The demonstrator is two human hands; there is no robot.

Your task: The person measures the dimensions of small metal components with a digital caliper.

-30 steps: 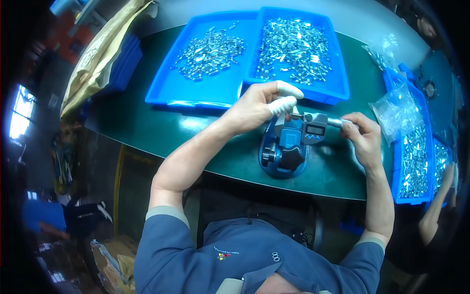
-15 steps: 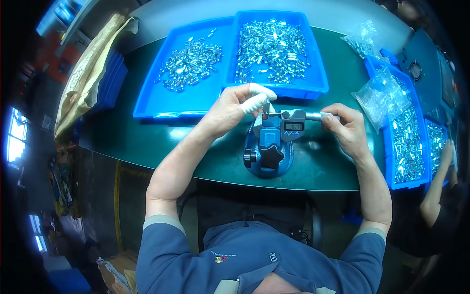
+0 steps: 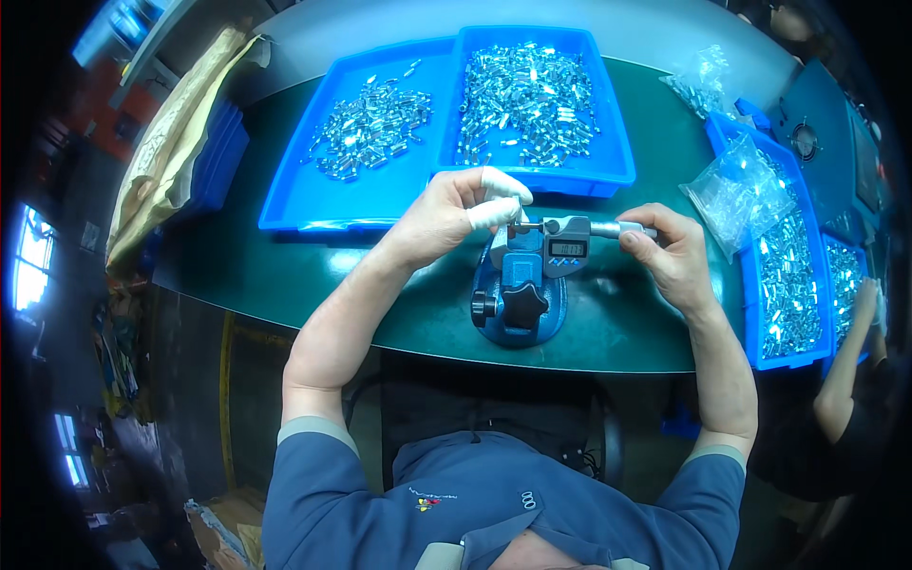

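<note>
A digital micrometer (image 3: 568, 249) sits clamped in a blue stand (image 3: 519, 323) on the green tabletop, its small display facing me. White finger coverings wrap the thumb and forefinger of my left hand (image 3: 446, 214). Those fingertips pinch a small shiny metal part (image 3: 516, 218) at the micrometer's jaws; most of it is hidden by them. My right hand (image 3: 673, 249) grips the silver thimble at the micrometer's right end between thumb and fingers.
Beyond my hands, two blue trays hold small metal parts: a sparser left tray (image 3: 313, 204) and a fuller right tray (image 3: 608, 176). Clear plastic bags (image 3: 736, 195) rest by another filled blue tray (image 3: 755, 313) at right. A co-worker's arm (image 3: 848, 356) reaches in there.
My left thumb has shifted slightly over the metal part, covering more of it. My right fingers have changed position on the thimble, whose end now shows. The whole view has shifted slightly.
</note>
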